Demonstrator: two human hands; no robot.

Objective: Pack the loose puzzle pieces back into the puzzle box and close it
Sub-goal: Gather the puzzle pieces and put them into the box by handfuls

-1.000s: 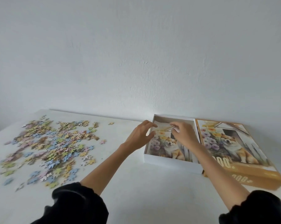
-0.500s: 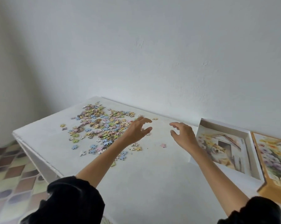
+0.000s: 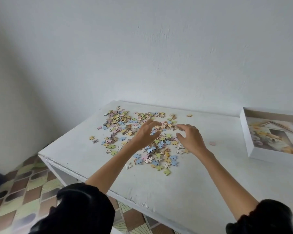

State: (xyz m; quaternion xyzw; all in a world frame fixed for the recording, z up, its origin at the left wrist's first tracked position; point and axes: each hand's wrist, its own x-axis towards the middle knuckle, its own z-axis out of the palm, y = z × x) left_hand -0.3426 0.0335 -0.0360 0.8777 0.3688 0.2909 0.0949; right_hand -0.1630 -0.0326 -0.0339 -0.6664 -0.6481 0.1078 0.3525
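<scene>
Puzzle pieces (image 3: 159, 149) lie loose in a pastel scatter of blue, pink, yellow and green across the table's (image 3: 193, 191) far-left half, well apart from the open puzzle box (image 3: 268, 157) at the right edge. I judge them light, stiff and slippery, best scooped by the handful from the heap's edges. My left hand (image 3: 145, 134) and right hand (image 3: 190, 139) hover above, fingers spread and curved, holding nothing.

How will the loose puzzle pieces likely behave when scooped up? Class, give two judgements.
Probably light and stiff: the puzzle pieces lie flat, thin and small. A handful would likely shed some, since they sit loose and unjoined.
</scene>
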